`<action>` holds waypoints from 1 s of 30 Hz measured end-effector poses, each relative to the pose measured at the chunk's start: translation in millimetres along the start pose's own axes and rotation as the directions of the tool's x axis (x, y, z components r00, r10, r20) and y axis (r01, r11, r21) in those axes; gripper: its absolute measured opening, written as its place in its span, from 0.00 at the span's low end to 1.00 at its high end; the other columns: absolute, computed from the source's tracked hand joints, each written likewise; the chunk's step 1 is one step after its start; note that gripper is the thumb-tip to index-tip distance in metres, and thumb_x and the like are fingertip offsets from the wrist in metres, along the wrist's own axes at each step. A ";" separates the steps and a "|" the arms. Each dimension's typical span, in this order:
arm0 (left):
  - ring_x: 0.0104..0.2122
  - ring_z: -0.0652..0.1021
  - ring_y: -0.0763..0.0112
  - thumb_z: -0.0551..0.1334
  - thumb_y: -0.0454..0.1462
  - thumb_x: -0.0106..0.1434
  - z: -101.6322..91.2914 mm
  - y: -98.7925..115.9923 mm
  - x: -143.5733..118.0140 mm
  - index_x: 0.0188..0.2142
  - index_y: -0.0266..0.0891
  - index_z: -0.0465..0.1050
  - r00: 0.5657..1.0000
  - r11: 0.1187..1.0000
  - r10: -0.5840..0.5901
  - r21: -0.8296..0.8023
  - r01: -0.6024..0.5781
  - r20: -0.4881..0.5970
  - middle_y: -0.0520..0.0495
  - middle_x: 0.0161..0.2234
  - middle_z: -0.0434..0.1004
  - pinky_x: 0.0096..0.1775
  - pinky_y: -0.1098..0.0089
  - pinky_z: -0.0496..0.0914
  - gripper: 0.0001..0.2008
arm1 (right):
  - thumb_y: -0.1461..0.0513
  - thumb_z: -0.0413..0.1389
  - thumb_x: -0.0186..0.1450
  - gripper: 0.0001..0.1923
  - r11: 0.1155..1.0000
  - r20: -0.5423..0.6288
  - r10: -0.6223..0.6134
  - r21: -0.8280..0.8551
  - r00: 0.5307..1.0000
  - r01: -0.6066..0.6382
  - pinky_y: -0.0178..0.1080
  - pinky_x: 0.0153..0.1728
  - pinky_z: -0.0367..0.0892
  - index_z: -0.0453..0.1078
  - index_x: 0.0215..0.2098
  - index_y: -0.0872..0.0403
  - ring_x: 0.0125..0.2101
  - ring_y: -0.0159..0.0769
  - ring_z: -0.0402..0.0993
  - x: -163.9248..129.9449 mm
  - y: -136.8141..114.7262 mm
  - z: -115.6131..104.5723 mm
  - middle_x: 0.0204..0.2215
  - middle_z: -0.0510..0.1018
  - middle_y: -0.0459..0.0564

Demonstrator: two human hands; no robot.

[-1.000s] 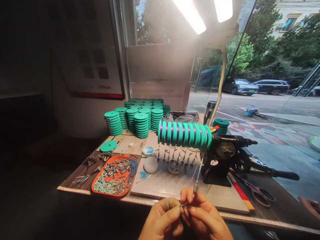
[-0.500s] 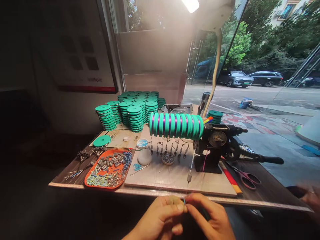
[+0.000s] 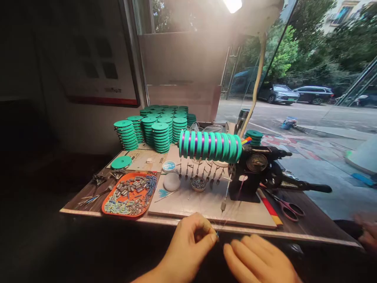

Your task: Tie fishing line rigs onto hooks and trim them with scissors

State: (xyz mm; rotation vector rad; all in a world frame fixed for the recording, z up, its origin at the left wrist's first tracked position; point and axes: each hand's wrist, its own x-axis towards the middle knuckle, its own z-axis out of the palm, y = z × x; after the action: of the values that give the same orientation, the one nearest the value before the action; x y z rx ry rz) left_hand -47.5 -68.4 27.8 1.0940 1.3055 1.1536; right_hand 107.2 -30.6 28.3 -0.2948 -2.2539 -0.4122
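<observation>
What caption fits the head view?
Left hand pinches a thread before a row of green spools; right hand open.

Teal spools (image 3: 209, 146) banded with purple line; orange tray (image 3: 129, 194) of grey and blue beads; black winder (image 3: 255, 173); red-handled scissors (image 3: 287, 208).

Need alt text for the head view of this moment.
A person's left hand pinches a small blue bead at the table edge while the right hand hovers open beside it. Behind stand a winder loaded with green spools and an orange tray of beads.
</observation>
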 end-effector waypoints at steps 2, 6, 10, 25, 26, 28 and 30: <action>0.27 0.63 0.72 0.63 0.39 0.50 -2.5 3.2 -2.5 0.20 0.36 0.64 0.998 0.998 0.064 -0.009 -0.063 0.021 0.53 0.22 0.63 0.30 0.72 0.57 0.10 | 0.70 0.38 0.67 0.19 0.989 0.104 -0.121 0.101 0.987 0.110 0.35 0.22 0.55 0.67 0.27 0.55 0.20 0.30 0.65 22.4 15.5 -2.1 0.25 0.77 0.50; 0.22 0.57 0.77 0.64 0.42 0.49 -13.5 4.4 -2.2 0.19 0.37 0.61 0.993 0.990 -0.055 -0.126 0.069 0.107 0.57 0.19 0.58 0.25 0.74 0.52 0.15 | 0.65 0.42 0.67 0.11 0.956 0.381 -0.255 0.237 0.889 0.173 0.36 0.21 0.51 0.63 0.30 0.53 0.19 0.31 0.60 49.1 35.5 15.1 0.21 0.71 0.44; 0.20 0.54 0.78 0.62 0.42 0.49 -22.0 5.0 1.5 0.18 0.37 0.60 0.988 0.980 -0.095 -0.165 0.115 0.123 0.58 0.17 0.54 0.24 0.73 0.50 0.14 | 0.67 0.47 0.63 0.06 0.943 0.399 -0.311 0.243 0.862 0.228 0.36 0.21 0.47 0.63 0.30 0.53 0.17 0.31 0.57 54.8 37.1 28.3 0.17 0.67 0.42; 0.34 0.71 0.66 0.53 0.24 0.55 5.3 -10.7 4.8 0.29 0.35 0.67 0.532 0.438 0.840 0.714 -0.546 -0.108 0.42 0.34 0.67 0.35 0.68 0.68 0.09 | 0.66 0.47 0.62 0.08 0.750 0.669 0.300 0.275 0.680 -0.602 0.27 0.22 0.53 0.60 0.24 0.54 0.19 0.25 0.57 71.1 41.0 18.8 0.17 0.63 0.39; 0.35 0.72 0.65 0.54 0.22 0.55 4.7 -12.3 6.7 0.31 0.35 0.68 0.458 0.344 0.887 0.741 -0.576 -0.056 0.41 0.35 0.69 0.36 0.68 0.68 0.10 | 0.67 0.49 0.60 0.07 0.737 0.685 0.303 0.272 0.662 -0.619 0.27 0.23 0.53 0.61 0.24 0.55 0.20 0.25 0.59 72.6 43.1 19.9 0.18 0.64 0.39; 0.34 0.72 0.65 0.54 0.21 0.54 2.9 -13.2 10.4 0.34 0.34 0.68 0.376 0.239 0.926 0.751 -0.616 0.014 0.40 0.35 0.72 0.35 0.68 0.69 0.12 | 0.70 0.50 0.55 0.07 0.718 0.721 0.298 0.262 0.625 -0.645 0.26 0.21 0.53 0.63 0.22 0.55 0.20 0.24 0.59 77.6 48.0 23.3 0.16 0.64 0.39; 0.32 0.72 0.66 0.54 0.21 0.54 0.7 -12.0 12.4 0.35 0.33 0.68 0.366 0.218 0.929 0.723 -0.656 0.053 0.40 0.33 0.74 0.33 0.68 0.69 0.13 | 0.71 0.52 0.53 0.08 0.708 0.753 0.289 0.247 0.591 -0.662 0.26 0.18 0.51 0.64 0.19 0.55 0.17 0.24 0.59 84.1 51.9 26.1 0.14 0.63 0.38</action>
State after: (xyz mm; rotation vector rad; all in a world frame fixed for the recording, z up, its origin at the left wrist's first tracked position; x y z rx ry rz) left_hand -47.4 -57.6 14.4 2.4224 1.4972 1.8522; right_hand 52.7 33.6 86.2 -0.8886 -2.7011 0.7326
